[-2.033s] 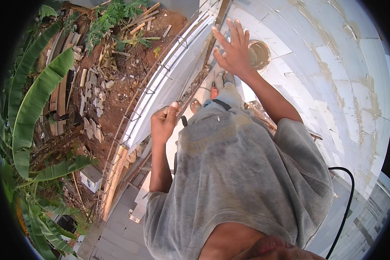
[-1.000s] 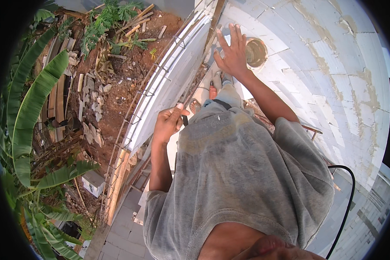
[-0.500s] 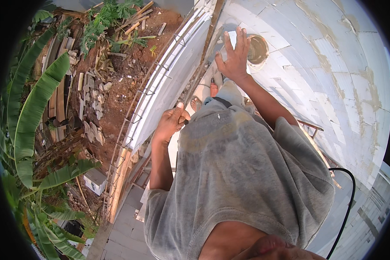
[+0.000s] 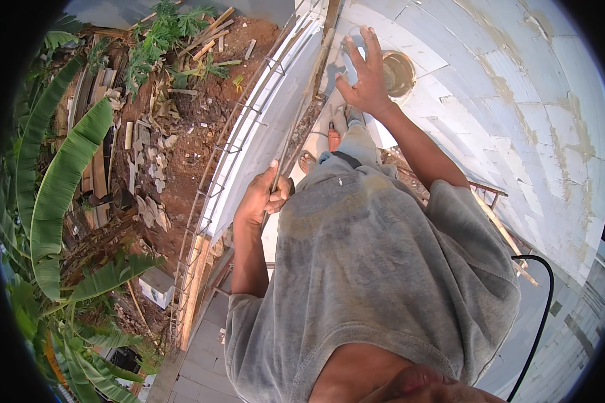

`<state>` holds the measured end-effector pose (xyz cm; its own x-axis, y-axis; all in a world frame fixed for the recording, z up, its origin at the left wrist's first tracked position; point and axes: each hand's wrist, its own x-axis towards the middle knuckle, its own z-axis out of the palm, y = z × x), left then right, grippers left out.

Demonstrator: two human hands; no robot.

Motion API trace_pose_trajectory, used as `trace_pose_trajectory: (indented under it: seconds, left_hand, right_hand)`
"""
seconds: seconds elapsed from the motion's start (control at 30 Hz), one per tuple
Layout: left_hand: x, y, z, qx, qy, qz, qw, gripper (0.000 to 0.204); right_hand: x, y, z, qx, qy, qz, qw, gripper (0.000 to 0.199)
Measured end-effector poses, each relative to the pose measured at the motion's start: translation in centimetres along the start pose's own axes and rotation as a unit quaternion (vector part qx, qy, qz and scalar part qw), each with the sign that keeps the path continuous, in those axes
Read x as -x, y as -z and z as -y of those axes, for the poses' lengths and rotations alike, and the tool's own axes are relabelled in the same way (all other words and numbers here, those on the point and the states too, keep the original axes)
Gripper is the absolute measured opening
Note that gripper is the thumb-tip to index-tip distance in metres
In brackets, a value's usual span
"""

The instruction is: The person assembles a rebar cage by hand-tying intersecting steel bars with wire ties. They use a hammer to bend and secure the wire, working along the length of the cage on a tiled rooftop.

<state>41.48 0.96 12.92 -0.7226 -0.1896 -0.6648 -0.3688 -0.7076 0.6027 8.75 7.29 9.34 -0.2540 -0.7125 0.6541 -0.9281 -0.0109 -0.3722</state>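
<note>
My left hand (image 4: 265, 196) is closed around a thin metal rod (image 4: 294, 138) that runs up along the edge of the ledge. My right hand (image 4: 363, 75) is raised with its fingers spread and holds nothing. It lies against the white block wall (image 4: 517, 101), just left of a round tan-rimmed object (image 4: 398, 70); I cannot tell whether this is a bucket or an opening. My grey shirt fills the lower middle, and my feet (image 4: 346, 124) show below the right hand.
A rebar cage (image 4: 225, 158) and a wooden board (image 4: 193, 282) line the ledge edge. Far below lie red soil, rubble and planks (image 4: 148, 168), with banana leaves (image 4: 60, 181) at the left. A black cable (image 4: 541, 302) curves at the right. A small orange object (image 4: 333, 138) lies by my feet.
My right hand stays by the round object, its fingers curling half a second ago and now spread again. My left hand keeps its grip on the rod and has shifted slightly.
</note>
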Motion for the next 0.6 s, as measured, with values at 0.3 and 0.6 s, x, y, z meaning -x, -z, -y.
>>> trace_pose_trajectory:
  seconds: [0.3, 0.6]
  left_hand:
    - [-0.3, 0.0, 0.8, 0.062, -0.014, 0.056, 0.996, 0.066]
    - [-0.7, -0.1, 1.3, 0.116, -0.008, 0.104, 0.988, 0.064]
  right_hand:
    - [2.5, -1.0, 3.1, 0.082, 0.118, 0.076, 0.987, 0.075]
    - [0.1, -1.1, 2.3, -0.026, 0.027, -0.016, 0.999, 0.069]
